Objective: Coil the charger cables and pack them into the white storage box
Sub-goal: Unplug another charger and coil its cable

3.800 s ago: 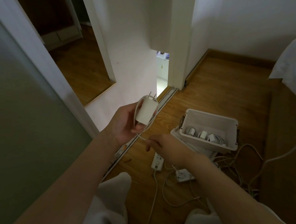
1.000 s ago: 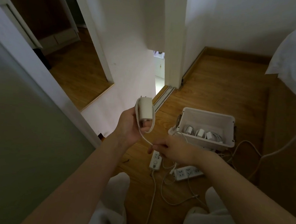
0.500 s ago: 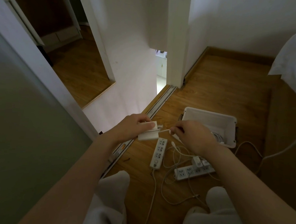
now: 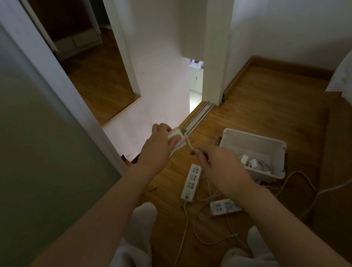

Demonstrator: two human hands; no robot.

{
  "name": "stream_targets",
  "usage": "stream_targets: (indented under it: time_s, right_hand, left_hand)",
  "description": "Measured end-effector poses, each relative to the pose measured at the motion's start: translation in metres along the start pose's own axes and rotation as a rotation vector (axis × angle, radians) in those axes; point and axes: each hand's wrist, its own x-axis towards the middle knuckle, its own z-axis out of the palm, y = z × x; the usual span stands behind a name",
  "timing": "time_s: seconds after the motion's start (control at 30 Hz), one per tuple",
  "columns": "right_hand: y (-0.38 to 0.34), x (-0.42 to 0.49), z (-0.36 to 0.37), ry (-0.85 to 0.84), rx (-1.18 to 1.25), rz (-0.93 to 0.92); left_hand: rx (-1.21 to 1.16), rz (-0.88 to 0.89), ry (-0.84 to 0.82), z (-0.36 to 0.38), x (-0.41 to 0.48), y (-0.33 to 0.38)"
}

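Weight is not looking like a problem here: the charger (image 4: 174, 134) that the left hand (image 4: 157, 150) is gripping is appearing small, light and hard-shelled. The fingers are curling around its body, and the thumb is pressing on the wound turns, I think so that they are not springing loose. Its cable (image 4: 188, 143) is thin and soft, probably a little springy. The right hand (image 4: 216, 166) is pinching the free end between thumb and fingertips, just beside the charger. The best place to hold is, in my judgement, the plastic body for the charger and the last short part of the cable, not the metal prongs. Both hands are hovering above the wooden floor (image 4: 265, 110), to the left of the white storage box (image 4: 273, 147), which is sitting open on the floor.

Counting now: one charger is being held in the hands. Inside the box, coiled chargers (image 4: 251, 161) are lying in the near part, at least two, but the exact number I cannot tell. Two power strips are lying on the floor, one (image 4: 190, 182) below the hands and one (image 4: 225, 206) partly hidden under the right forearm. Loose cables (image 4: 206, 236) are trailing around them, too tangled to count.
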Motion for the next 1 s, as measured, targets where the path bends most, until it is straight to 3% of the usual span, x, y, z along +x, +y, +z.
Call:
stream_targets:
  time_s: [0.13,0.3,0.43,0.5,0.83,0.9,1.0]
  right_hand:
    - [-0.018,-0.005,0.015,-0.084,-0.023,-0.099]
    - [-0.033,-0.013,0.031,-0.224,-0.103,-0.185]
    - [-0.025,-0.013,0.032,-0.243,-0.076,-0.149]
    - [-0.018,-0.01,0.029,-0.254,0.01,-0.09]
    - [0.019,0.006,0.009,-0.172,0.033,0.068]
    - [0.021,0.007,0.008,-0.151,-0.022,0.073]
    - [0.029,0.01,0.002,-0.072,-0.067,0.117]
  left_hand:
    - [-0.274,-0.23,0.035,0.005,0.004,0.006]
    - [-0.788,-0.607,-0.061,-0.002,0.008,0.019]
    - [-1.473,-0.762,-0.188,-0.015,0.003,0.027]
    - [-1.654,-0.797,-0.232,-0.02,0.001,0.024]
    - [-1.456,-0.615,-0.518,-0.033,0.001,0.023]
    - [-1.266,-0.537,-0.533,-0.034,0.001,0.023]
    - [-0.714,-0.434,-0.492,-0.034,0.0,0.023]
